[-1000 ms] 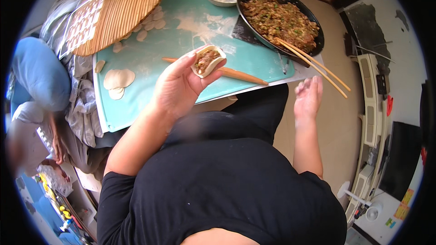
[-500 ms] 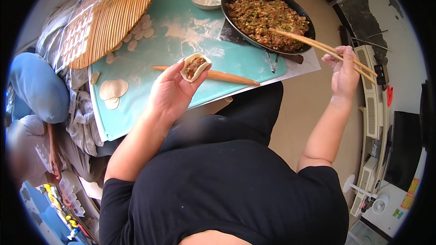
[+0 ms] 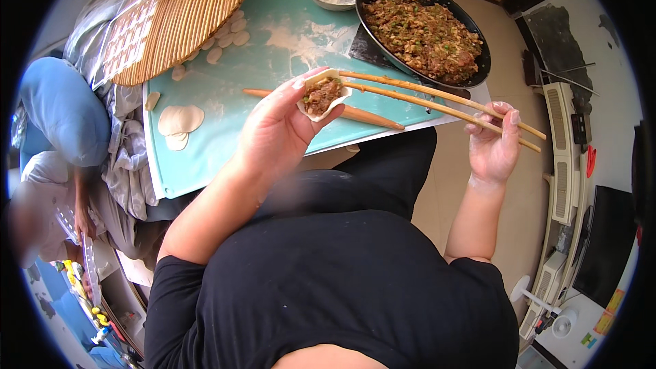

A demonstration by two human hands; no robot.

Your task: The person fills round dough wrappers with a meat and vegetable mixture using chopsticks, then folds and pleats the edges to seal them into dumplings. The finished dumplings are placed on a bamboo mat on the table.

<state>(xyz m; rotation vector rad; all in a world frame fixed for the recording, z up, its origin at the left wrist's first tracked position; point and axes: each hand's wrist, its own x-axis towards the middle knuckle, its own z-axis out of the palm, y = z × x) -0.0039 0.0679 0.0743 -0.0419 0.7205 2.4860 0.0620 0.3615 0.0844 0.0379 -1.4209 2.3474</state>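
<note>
On the fingers of my left hand (image 3: 277, 123) rests a cupped round dough wrapper (image 3: 309, 113) with minced filling (image 3: 322, 94) in it. Its thumb and fingers hold the edges. My right hand (image 3: 495, 143) grips a pair of wooden chopsticks (image 3: 410, 101) near their thick ends. Their tips are at the right rim of the wrapper, beside the filling. Behind my left hand a wooden rolling pin (image 3: 372, 117) lies across the teal mat (image 3: 225, 106), partly covered by the hand. A black pan (image 3: 486, 61) full of the same filling (image 3: 424, 34) stands beyond the chopsticks.
Flat wrappers (image 3: 180, 120) lie at the mat's left. Small dough discs (image 3: 229, 35) sit beside a round woven tray (image 3: 184, 31). A bowl (image 3: 333, 7) of white flour stands left of the pan. Another person (image 3: 61, 109) is at the left, beside grey cloth (image 3: 130, 164).
My right hand has come left and down, bringing the chopstick tips from the pan to the wrapper. The left hand has shifted slightly right in the picture. The other person's hand has moved.
</note>
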